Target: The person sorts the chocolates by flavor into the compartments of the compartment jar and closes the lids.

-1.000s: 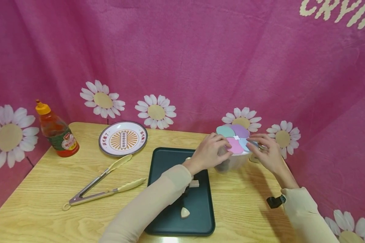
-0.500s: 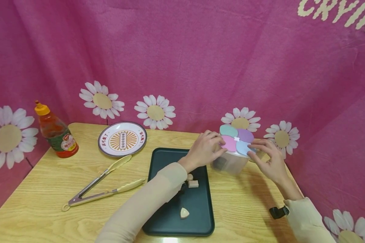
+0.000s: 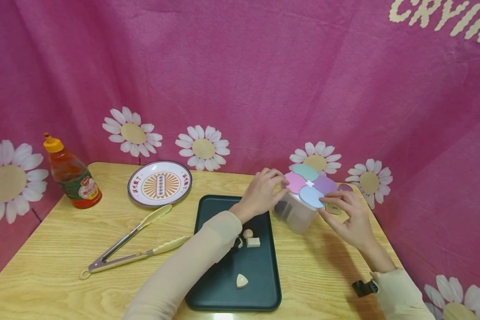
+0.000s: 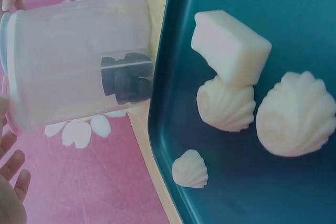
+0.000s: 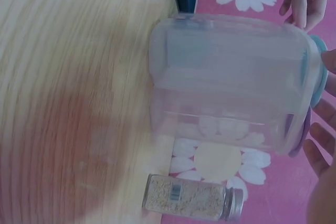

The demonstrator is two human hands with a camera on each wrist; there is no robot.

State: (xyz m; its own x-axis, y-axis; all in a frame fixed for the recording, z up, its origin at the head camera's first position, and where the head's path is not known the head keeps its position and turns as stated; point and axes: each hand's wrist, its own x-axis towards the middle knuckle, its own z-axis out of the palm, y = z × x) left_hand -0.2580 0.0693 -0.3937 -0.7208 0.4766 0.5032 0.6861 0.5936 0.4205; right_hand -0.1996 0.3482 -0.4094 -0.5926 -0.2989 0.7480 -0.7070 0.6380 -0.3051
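A clear plastic container (image 3: 300,218) stands on the table right of the tray, under a lid (image 3: 310,183) of green, purple, blue and pink petals. My left hand (image 3: 260,195) holds the lid's left edge by the pink petal, fingers bent over the rim. On the opposite side, the thumb and fingers of my right hand (image 3: 352,220) pinch the edge by the blue petal. Several dark pieces (image 4: 128,80) lie at the container's bottom in the left wrist view; the rest of the inside looks hazy.
A dark green tray (image 3: 224,293) carries a pale block (image 4: 231,45) and shell-shaped pieces (image 4: 296,114). Spread tongs (image 3: 120,260), a round plate (image 3: 160,184) and a red sauce bottle (image 3: 78,182) are at left. A small jar of grains (image 5: 186,198) stands behind the container.
The container and its lid have turned clockwise as seen from above, the blue petal coming toward the front. My left hand has shifted slightly left; my right hand has moved slightly lower.
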